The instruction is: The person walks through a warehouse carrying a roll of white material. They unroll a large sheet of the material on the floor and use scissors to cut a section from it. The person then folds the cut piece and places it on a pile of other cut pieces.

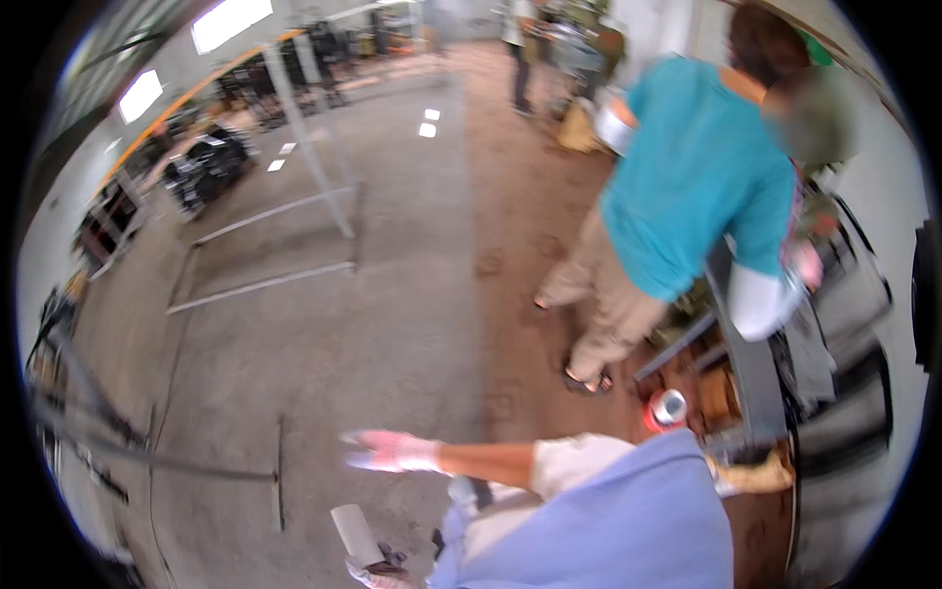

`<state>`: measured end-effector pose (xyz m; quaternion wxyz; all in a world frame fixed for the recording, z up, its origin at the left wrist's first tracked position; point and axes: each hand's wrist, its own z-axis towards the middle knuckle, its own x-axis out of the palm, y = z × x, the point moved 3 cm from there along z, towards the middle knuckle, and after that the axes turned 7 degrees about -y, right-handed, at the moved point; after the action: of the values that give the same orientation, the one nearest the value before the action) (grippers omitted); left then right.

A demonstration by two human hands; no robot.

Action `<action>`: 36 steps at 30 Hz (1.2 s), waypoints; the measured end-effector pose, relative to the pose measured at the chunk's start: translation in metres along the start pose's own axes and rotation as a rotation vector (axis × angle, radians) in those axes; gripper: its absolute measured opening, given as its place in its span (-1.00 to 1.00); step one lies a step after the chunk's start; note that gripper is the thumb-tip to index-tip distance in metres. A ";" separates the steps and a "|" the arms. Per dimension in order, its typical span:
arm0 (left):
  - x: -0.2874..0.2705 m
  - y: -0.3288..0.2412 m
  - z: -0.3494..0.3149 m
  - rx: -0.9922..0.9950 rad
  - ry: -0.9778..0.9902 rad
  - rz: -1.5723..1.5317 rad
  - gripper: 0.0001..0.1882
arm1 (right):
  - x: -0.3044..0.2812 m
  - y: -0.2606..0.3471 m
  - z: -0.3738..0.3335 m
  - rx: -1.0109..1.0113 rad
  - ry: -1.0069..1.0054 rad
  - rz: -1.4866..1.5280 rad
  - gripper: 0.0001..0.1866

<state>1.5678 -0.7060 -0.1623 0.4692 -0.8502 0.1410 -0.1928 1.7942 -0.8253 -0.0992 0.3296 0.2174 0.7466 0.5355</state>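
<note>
My right hand [392,452], in a pink and white glove, reaches out to the left over the concrete floor. Its fingers are stretched out and slightly blurred, and nothing shows in them. Low in the picture, my gloved left hand [378,577] is partly cut off by the lower edge. It seems closed on the dark end of a pale, flat, blade-like piece [355,533], whose exact kind I cannot make out. A light blue garment [608,525] over beige sleeves covers my body at lower right.
A person in a teal shirt [677,177] stands at a dark bench [748,383] on the right. A red and silver can [667,408] stands below it. Grey metal frames [265,285] are on the floor at left, with black stacked parts [208,169] beyond. Another person [518,49] stands far back.
</note>
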 end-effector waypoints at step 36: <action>-0.406 -0.311 0.247 0.359 -0.187 -0.207 -0.80 | 0.641 0.244 0.221 0.771 1.071 1.006 -0.41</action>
<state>1.3398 -0.1893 -0.0964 0.6018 -0.7771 -0.0278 -0.1823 1.5061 -0.1650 -0.0818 -0.4470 0.3384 0.7473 0.3566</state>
